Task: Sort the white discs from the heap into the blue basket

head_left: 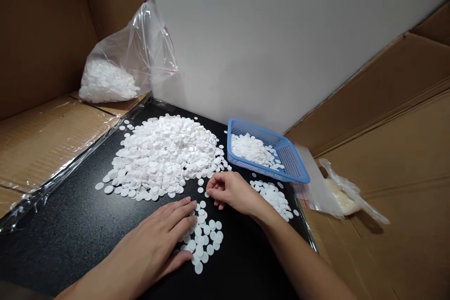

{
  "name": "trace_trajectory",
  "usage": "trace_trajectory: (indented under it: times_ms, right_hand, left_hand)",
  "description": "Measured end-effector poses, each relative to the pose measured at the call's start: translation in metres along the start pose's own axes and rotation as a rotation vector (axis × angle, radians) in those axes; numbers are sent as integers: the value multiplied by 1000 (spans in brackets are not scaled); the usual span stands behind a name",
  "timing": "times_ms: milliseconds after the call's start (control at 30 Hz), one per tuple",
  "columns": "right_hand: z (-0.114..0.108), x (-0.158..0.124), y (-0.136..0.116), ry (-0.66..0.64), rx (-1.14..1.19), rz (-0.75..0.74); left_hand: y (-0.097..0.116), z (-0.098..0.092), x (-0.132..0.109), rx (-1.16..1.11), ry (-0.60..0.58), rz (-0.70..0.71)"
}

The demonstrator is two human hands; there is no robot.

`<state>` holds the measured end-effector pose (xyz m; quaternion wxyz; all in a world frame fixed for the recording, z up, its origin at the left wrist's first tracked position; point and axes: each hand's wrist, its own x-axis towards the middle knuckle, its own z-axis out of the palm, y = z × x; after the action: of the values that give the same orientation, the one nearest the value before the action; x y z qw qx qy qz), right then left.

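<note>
My left hand (160, 236) lies flat and open on the black tabletop (84, 243), its fingertips at the edge of a small spread of round white discs (206, 239). Some of those discs are partly covered by its fingers and thumb. Just beyond, my right hand (230, 191) has its fingers curled in a pinch, with the edge of one white disc showing at the fingertips. A large heap of the same discs (165, 154) rises ahead of both hands. Another small group of discs (274, 199) lies right of the right hand, partly behind the forearm.
A blue plastic basket (297, 164) with white discs in it stands at the back right. On the cardboard at left sits a clear zip bag (108, 79) of white pieces. Another plastic bag (346, 197) lies on cardboard at right. A grey wall (267, 42) closes the back.
</note>
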<state>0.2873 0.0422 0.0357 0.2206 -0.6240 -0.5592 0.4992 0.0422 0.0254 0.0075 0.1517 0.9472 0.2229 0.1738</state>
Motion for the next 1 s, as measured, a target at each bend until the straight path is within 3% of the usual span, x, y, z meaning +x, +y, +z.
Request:
trace_trajectory:
  times_ms: [167, 267, 533, 1000]
  right_hand:
    - [-5, -3, -4, 36, -147, -92]
    - [-11, -7, -6, -37, -292, -137]
    - [-27, -18, -13, 23, -362, -74]
    - [-15, -10, -5, -16, -422, -169]
  left_hand:
    - [0, 0, 1, 31, -13, 11]
    - [0, 0, 1, 20, -2, 13]
    - [-2, 4, -2, 13, 33, -1]
    - [0, -1, -2, 6, 16, -38]
